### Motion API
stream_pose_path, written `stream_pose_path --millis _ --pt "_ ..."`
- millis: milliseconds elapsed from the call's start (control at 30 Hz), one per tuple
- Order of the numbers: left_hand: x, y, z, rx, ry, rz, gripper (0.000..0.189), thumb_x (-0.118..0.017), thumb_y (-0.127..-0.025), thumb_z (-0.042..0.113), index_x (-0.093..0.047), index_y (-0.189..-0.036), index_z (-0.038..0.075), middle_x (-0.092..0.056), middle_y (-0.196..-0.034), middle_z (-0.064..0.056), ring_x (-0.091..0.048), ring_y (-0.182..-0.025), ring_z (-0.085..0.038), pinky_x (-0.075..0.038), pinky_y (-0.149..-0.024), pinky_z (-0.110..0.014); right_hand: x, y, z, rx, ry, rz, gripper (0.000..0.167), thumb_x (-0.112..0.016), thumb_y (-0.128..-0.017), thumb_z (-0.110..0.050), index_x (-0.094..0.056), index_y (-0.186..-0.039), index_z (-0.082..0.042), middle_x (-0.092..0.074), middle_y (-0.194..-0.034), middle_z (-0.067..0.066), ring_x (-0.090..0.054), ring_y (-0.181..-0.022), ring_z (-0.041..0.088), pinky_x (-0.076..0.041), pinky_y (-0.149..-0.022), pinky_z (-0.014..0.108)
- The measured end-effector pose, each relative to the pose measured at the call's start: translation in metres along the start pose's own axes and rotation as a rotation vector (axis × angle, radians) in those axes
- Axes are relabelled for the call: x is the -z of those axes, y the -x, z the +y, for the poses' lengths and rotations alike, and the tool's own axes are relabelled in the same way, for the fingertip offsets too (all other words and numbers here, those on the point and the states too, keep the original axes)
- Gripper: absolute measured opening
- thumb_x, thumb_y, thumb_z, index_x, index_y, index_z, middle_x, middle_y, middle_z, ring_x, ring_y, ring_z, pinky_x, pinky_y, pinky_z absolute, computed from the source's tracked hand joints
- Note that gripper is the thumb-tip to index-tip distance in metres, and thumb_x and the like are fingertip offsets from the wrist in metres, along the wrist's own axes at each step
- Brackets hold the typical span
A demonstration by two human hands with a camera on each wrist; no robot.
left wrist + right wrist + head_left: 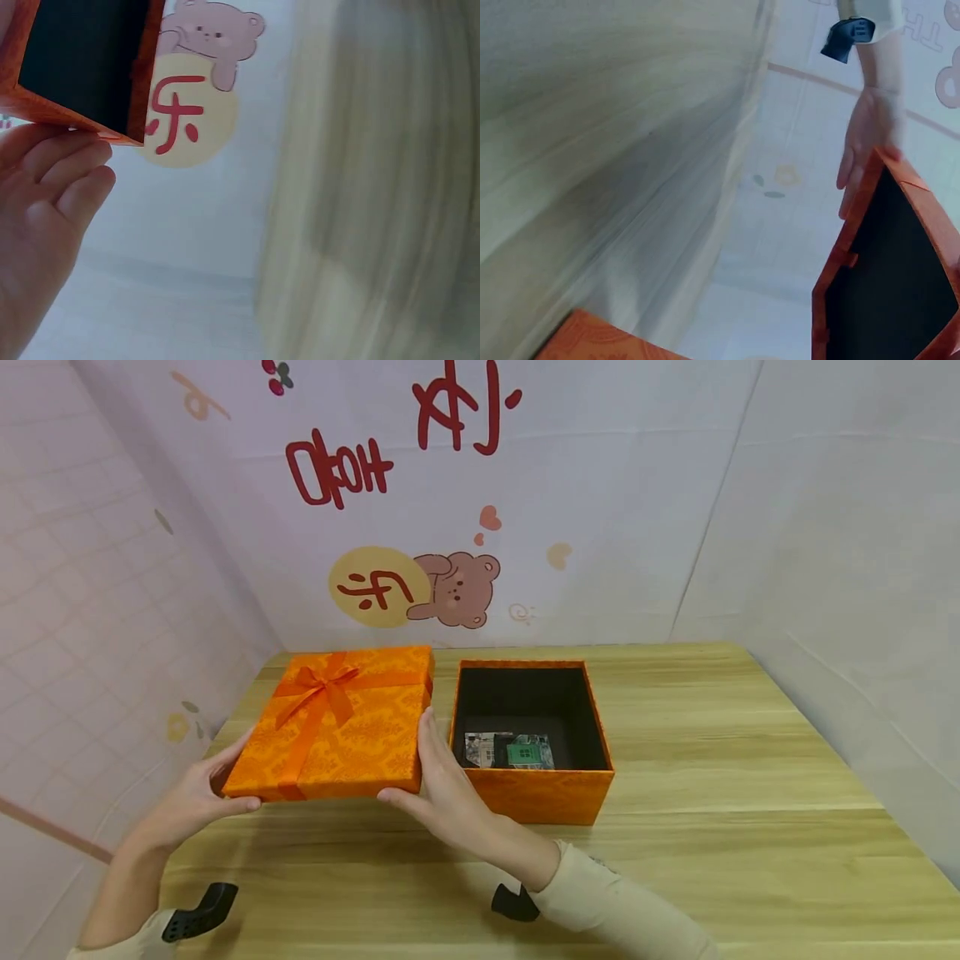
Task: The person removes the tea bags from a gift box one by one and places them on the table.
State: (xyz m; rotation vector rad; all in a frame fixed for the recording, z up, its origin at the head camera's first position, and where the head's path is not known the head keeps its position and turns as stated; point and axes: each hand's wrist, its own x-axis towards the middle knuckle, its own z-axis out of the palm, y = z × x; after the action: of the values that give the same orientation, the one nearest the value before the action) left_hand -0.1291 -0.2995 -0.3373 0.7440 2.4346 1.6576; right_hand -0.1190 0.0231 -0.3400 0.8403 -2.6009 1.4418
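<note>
Both hands hold an orange patterned gift box lid (375, 735) with a ribbon bow, raised above the table on the left in the head view. My left hand (183, 802) grips its left side, thumb at the front edge. At the lid's right front corner is my right hand (457, 793), fingers along the side and thumb at the front. The lid's dark inside (82, 60) shows in the left wrist view. To the right stands the topless orange box (536, 797); inside lie a green-and-grey piece (528, 753) and a greyish printed piece (480, 750).
The wood-grain table (720, 827) spreads around the box. Behind it hangs a white backdrop (622, 527) with red lettering and a cartoon bear (461, 589). Pale sheets also rise at the left and right. A black strap mount sits on each wrist.
</note>
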Motion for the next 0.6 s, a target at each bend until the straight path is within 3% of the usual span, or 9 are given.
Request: stream_pose_path --millis 267,467,600 --pt "0.006 0.007 -0.006 -0.014 0.115 0.007 0.082 -0.055 -0.081 -0.016 -0.014 -0.147 0.011 -0.042 -0.128 0.022 -0.051 -0.105 0.003 -0.05 -0.077 -0.015 -0.009 -0.001 -0.002 0.026 0.006 -0.01 0.098 -0.061 -0.084 -0.037 0.008 -0.145 -0.003 0.009 -0.152 0.011 -0.001 -0.14 0.019 -0.015 -0.112 0.04" --pt "0.006 0.012 -0.009 0.017 -0.021 0.0 0.083 -0.057 -0.081 -0.014 -0.011 -0.147 0.007 -0.037 -0.129 0.027 -0.048 -0.107 0.008 -0.048 -0.078 -0.014 -0.021 0.0 0.004 -0.024 -0.047 -0.033 0.099 -0.062 -0.085 -0.034 0.01 -0.144 -0.002 0.012 -0.151 0.012 0.0 -0.139 0.02 -0.013 -0.112 0.039" --pt "0.005 0.017 -0.019 0.03 0.012 -0.011 0.083 -0.056 -0.081 -0.015 -0.008 -0.146 0.004 -0.037 -0.129 0.027 -0.047 -0.108 0.008 -0.047 -0.08 -0.012 -0.031 0.002 0.009 -0.066 -0.094 -0.058 0.098 -0.061 -0.086 -0.034 0.011 -0.144 -0.003 0.012 -0.151 0.013 0.0 -0.139 0.021 -0.012 -0.112 0.04"
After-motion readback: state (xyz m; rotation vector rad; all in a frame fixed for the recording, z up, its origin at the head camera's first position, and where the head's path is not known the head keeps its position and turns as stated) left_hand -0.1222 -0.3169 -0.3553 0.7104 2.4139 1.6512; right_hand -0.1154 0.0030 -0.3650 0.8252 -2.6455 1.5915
